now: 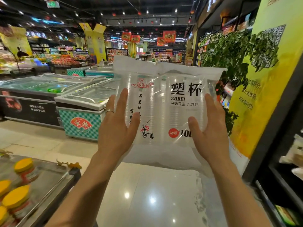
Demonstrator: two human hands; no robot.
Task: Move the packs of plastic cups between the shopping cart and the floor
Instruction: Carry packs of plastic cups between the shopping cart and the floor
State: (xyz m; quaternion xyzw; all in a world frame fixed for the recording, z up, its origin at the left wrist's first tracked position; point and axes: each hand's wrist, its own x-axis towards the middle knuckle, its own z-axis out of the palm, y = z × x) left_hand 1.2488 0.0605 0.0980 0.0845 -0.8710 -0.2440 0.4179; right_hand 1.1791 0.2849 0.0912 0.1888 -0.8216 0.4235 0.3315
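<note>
Both hands hold a clear pack of plastic cups [165, 102] upright in the air, above the glossy floor [147, 194]. The left hand [117, 128] and right hand [207, 130] press flat, fingers spread, against its near face. Chest freezers [78, 102] stand far left.

Two bare forearms reach up into view, no sleeves showing on either one. The left hand [114, 128] wears a thin silver band [109, 111] on one finger, plain and narrow. The right hand [209, 133] shows no jewellery, and both wrists are bare.
</note>
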